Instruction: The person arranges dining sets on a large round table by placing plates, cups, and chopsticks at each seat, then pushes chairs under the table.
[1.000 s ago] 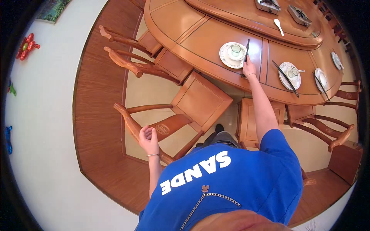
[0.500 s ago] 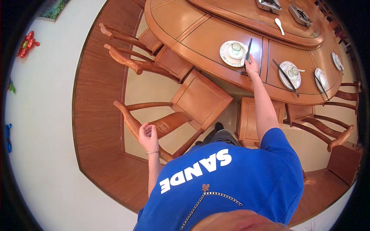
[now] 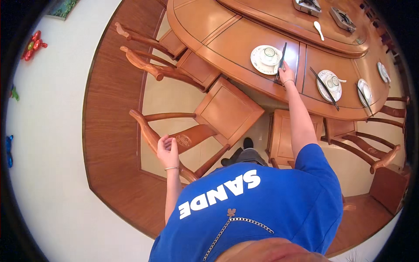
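Read the clock with twelve at the top of your view. The brown wooden table (image 3: pixel 231 48) sweeps from eleven round to three, and its raised platform (image 3: pixel 301 28), at one o'clock, carries two portable stoves (image 3: pixel 342 19). Near the middle of the dial you have a wooden chair (image 3: pixel 229 107), seat toward the table, back toward eight. Just past one, near the table's edge, sits a white plate (image 3: pixel 256 65); a second plate (image 3: pixel 325 93) lies between two and three.

Your left hand (image 3: pixel 167 152) is at eight, over the chair's back; its fingers are loosely curled, the thumb a little apart. Whether it touches the wood, you cannot tell from here. Your right hand (image 3: pixel 286 75) reaches to nearly two, fingertips at the black chopsticks (image 3: pixel 284 51), which lie along the first plate's right side, between one and two. Whether those fingers are clamped on them or merely resting there cannot be told. On that plate, a bowl (image 3: pixel 262 58) holds a small greenish glass cup (image 3: pixel 269 52).
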Demonstrator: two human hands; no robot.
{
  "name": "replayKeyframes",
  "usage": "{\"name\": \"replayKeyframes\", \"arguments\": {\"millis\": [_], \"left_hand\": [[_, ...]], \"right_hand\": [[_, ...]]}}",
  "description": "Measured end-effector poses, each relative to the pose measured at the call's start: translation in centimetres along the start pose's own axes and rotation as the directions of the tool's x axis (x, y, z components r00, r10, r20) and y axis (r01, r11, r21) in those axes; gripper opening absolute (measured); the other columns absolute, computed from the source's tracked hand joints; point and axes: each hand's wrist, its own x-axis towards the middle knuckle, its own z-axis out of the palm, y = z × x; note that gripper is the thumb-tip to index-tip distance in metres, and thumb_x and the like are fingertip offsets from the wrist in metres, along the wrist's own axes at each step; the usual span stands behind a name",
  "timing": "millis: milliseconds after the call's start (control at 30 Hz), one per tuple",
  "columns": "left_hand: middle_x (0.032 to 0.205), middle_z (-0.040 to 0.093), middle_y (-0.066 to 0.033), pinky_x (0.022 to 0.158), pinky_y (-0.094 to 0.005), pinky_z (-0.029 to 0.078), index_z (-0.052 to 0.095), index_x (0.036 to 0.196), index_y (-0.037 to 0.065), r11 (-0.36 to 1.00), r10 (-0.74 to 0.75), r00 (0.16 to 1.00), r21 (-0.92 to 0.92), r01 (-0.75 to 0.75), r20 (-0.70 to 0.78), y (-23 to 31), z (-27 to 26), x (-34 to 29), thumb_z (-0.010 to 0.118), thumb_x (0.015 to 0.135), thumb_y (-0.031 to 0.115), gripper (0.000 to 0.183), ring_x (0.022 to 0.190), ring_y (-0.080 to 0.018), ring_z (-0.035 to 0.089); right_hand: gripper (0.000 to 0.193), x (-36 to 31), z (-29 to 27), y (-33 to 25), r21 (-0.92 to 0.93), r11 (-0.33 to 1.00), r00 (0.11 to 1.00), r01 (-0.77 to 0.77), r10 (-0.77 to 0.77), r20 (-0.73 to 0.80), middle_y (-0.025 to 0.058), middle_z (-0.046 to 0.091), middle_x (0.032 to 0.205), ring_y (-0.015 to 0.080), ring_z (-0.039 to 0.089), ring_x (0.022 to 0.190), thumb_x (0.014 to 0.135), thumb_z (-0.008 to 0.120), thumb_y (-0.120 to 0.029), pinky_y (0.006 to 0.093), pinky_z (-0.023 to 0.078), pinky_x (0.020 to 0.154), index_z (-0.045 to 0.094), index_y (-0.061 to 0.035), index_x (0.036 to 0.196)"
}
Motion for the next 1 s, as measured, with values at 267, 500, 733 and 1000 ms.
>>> {"name": "replayKeyframes", "arguments": {"millis": [267, 500, 733, 1000], "left_hand": [[0.098, 0.066, -0.0093, 0.076, -0.0255, 0.052, 0.057, 0.114, -0.002, 1.0, 0.001, 0.999, -0.016, 0.0, 0.049, -0.2, -0.1, -0.1, 0.068, 0.088, 0.008, 0.03, 0.087, -0.013, 0.063], [0.13, 0.05, -0.0253, 0.091, -0.0434, 0.049, 0.053, 0.129, 0.008, 0.777, 0.282, 0.886, 0.454, -0.437, 0.369, 0.5, -1.2, -0.7, 0.075, 0.076, 0.032, 0.062, 0.107, -0.0381, 0.059], [0.145, 0.036, -0.0296, 0.093, -0.0458, 0.048, 0.031, 0.15, 0.015, 0.562, 0.181, 0.722, 0.533, -0.633, 0.667, 1.5, -1.8, -0.9, 0.073, 0.075, 0.044, 0.091, 0.119, -0.0414, 0.054], [0.149, 0.034, -0.0264, 0.096, -0.0451, 0.048, 0.026, 0.151, 0.013, 0.489, 0.152, 0.624, 0.491, -0.721, 0.766, 1.6, -1.5, -0.7, 0.069, 0.079, 0.052, 0.092, 0.125, -0.0389, 0.05]], "right_hand": [[0.053, -2.7, -4.1, 0.3, -0.056, 0.998, 0.996, 0.015, -0.02, -0.091, 0.0218, 0.068, 0.099, 0.0371, 0.065, 0.091, 0.086, 0.059, -0.025, 0.0456, 0.051, 0.083, 0.052, -0.0081, 0.136], [0.046, -4.8, -15.3, 2.7, -0.087, 0.996, 0.999, -0.025, 0.021, -0.05, 0.0192, 0.07, 0.095, 0.0327, 0.067, 0.09, 0.087, 0.061, -0.028, 0.0415, 0.052, 0.082, 0.058, -0.0092, 0.129], [0.043, -13.6, -35.4, -1.5, -0.327, 0.943, 0.996, 0.059, -0.077, -0.043, 0.0134, 0.068, 0.08, 0.0176, 0.064, 0.056, 0.091, 0.062, -0.029, 0.0322, 0.052, 0.058, 0.06, -0.0035, 0.126], [0.041, -36.2, -53.4, -3.7, -0.219, 0.97, 0.943, -0.107, 0.029, -0.331, 0.0051, 0.068, 0.09, 0.0087, 0.06, 0.068, 0.095, 0.061, -0.026, 0.0225, 0.048, 0.06, 0.058, -0.0054, 0.13]]}}
